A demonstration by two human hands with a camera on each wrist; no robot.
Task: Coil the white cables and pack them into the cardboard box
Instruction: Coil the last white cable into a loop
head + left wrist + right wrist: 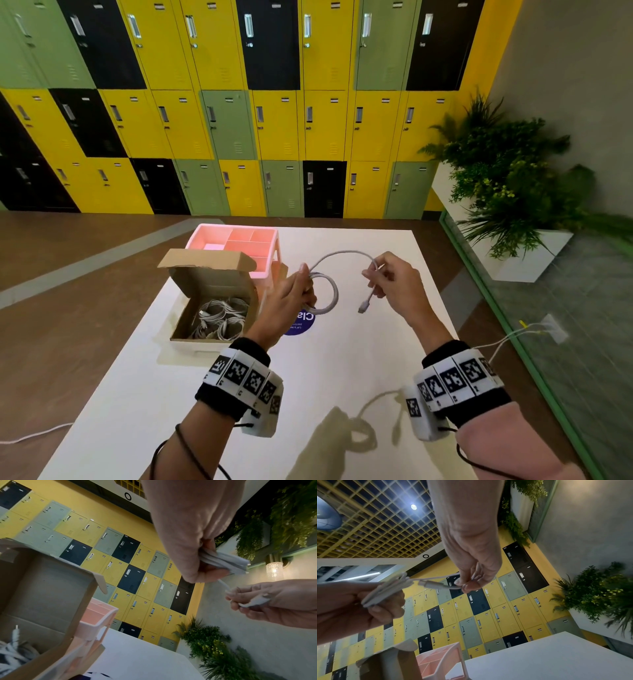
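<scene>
White table (342,377) with open cardboard box (212,294), pink organizer (236,246), blue round sticker (301,323).

You stand in a shared office or campus locker area: a wall of yellow, green and black metal lockers (239,102), a white table (342,377), planters with green plants (507,192), and an open grid ceiling (368,527) above you.
</scene>
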